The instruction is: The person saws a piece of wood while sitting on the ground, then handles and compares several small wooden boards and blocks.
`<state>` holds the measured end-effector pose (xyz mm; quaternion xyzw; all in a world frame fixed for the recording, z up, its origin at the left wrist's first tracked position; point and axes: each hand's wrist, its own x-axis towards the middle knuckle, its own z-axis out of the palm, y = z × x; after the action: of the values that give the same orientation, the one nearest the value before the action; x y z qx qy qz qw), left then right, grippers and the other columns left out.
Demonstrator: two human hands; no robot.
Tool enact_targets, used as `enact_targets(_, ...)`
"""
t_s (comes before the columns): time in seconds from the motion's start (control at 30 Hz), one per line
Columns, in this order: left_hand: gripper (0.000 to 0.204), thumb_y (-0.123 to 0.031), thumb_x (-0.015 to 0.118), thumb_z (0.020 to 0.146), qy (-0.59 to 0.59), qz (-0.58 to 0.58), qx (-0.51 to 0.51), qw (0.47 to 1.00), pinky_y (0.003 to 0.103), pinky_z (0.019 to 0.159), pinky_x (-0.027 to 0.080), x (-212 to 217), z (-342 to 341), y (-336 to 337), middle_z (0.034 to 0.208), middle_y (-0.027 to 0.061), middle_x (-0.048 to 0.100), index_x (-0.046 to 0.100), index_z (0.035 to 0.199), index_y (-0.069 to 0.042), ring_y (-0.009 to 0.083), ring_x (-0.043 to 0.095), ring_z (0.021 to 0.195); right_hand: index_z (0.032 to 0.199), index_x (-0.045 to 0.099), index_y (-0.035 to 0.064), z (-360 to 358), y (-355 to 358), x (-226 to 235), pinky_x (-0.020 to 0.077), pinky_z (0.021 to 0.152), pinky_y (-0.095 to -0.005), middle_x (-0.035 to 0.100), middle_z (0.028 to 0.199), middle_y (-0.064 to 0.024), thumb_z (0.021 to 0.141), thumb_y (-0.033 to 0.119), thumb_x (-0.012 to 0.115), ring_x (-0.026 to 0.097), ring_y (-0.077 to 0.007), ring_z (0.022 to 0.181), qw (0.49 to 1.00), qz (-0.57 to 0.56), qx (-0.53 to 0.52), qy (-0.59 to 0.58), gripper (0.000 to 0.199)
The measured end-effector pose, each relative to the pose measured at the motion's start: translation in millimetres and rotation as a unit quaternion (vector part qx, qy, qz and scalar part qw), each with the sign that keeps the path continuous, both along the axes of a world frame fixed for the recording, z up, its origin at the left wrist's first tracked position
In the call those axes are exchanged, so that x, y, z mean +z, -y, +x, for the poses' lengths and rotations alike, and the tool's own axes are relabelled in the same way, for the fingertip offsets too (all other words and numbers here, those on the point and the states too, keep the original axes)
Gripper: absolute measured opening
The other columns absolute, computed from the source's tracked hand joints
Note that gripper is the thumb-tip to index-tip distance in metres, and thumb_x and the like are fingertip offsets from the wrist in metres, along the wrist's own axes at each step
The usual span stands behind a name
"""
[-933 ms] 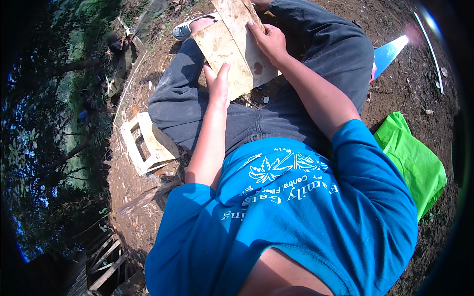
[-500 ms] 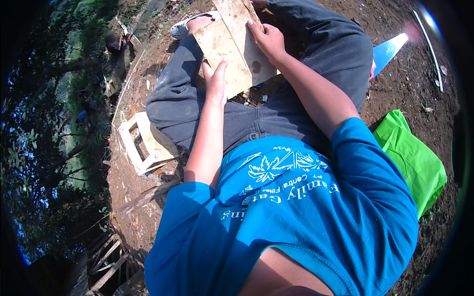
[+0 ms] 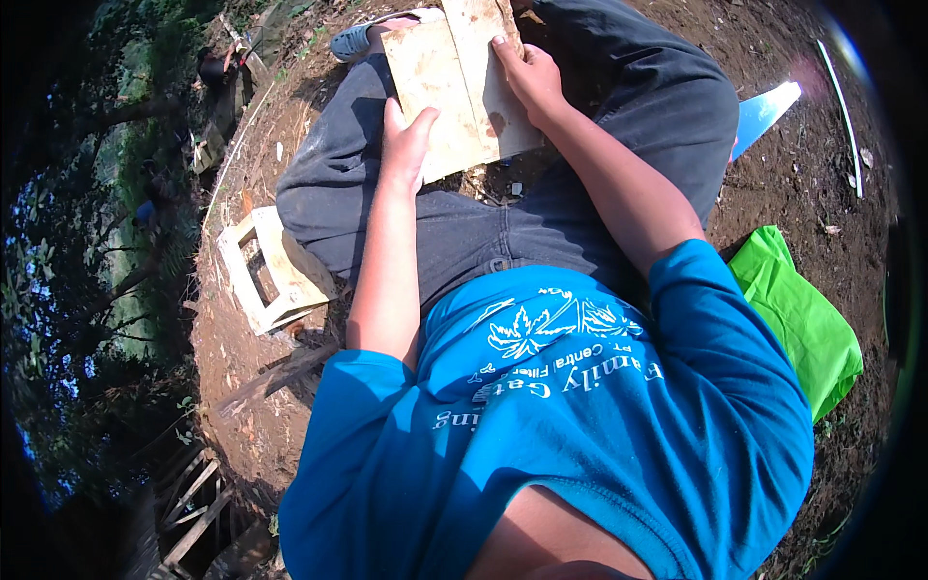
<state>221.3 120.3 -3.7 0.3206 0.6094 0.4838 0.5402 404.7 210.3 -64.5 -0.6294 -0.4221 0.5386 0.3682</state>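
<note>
Sitting on bare dirt, you hold 2 overlapping wooden boards (image 3: 454, 92) across your lap. Your left hand (image 3: 406, 145) lies flat on the near board's lower edge, fingers spread; your right hand (image 3: 530, 79) grips the narrower board, fingers curled. Small wooden frame (image 3: 266, 275) sits beside your left leg, green bag (image 3: 802, 319) to your right.

Pale, stained wooden board (image 3: 454, 92) flat across lap, near edge chipped.
</note>
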Motion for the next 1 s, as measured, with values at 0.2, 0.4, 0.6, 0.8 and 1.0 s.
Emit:
enact_targets(0.2, 0.041, -0.005, 0.066, 0.093, -0.007, 0.014, -0.009, 1.0, 0.035, 0.095, 0.054, 9, -11, 1, 0.125, 0.0171, 0.065, 0.049, 0.128, 0.004, 0.0217, 0.066, 0.112, 0.105, 0.071, -0.0044, -7, 3, 13, 0.056, 0.078, -0.0349, 0.075, 0.093, -0.0166, 0.09, 0.047, 0.071, 0.073, -0.0226, 0.082, 0.997, 0.002, -0.002, -0.075, 0.054)
enact_targets(0.4, 0.035, -0.003, 0.065, 0.092, -0.005, 0.018, 0.019, 1.0, 0.035, 0.092, 0.056, 6, -11, 1, 0.12, 0.0165, 0.067, 0.053, 0.124, 0.004, 0.0218, 0.068, 0.107, 0.107, 0.07, -0.0044, -10, 6, 11, 0.056, 0.077, -0.0342, 0.074, 0.093, -0.0151, 0.089, 0.047, 0.073, 0.072, -0.0204, 0.082, 0.998, -0.004, 0.01, -0.054, 0.055)
enact_targets(0.6, 0.035, -0.002, 0.065, 0.092, -0.006, 0.008, 0.021, 1.0, 0.034, 0.091, 0.056, -2, -13, -2, 0.119, 0.0166, 0.067, 0.054, 0.124, 0.005, 0.0216, 0.069, 0.105, 0.106, 0.071, -0.0021, -10, 9, 10, 0.0542, 0.074, -0.0305, 0.074, 0.092, -0.0094, 0.09, 0.047, 0.073, 0.069, -0.0138, 0.078, 0.999, -0.009, 0.0, -0.051, 0.052)
enact_targets(0.8, 0.038, -0.006, 0.069, 0.092, -0.026, 0.004, 0.011, 1.0, 0.033, 0.091, 0.055, -2, -13, -3, 0.119, 0.0153, 0.068, 0.055, 0.125, 0.005, 0.0198, 0.069, 0.105, 0.106, 0.07, -0.0006, -11, 11, 11, 0.0534, 0.074, -0.0305, 0.073, 0.092, -0.0081, 0.09, 0.045, 0.073, 0.068, -0.0133, 0.078, 0.998, -0.022, -0.008, -0.06, 0.048)
enact_targets(1.0, 0.042, -0.013, 0.08, 0.088, -0.087, 0.019, -0.018, 0.996, 0.031, 0.088, 0.057, 40, -38, 3, 0.114, 0.0133, 0.071, 0.059, 0.119, 0.005, 0.0175, 0.07, 0.101, 0.109, 0.064, -0.0007, -34, 29, 35, 0.049, 0.075, -0.0297, 0.066, 0.094, -0.0045, 0.091, 0.023, 0.065, 0.059, -0.012, 0.081, 0.987, -0.038, -0.001, -0.158, 0.03)
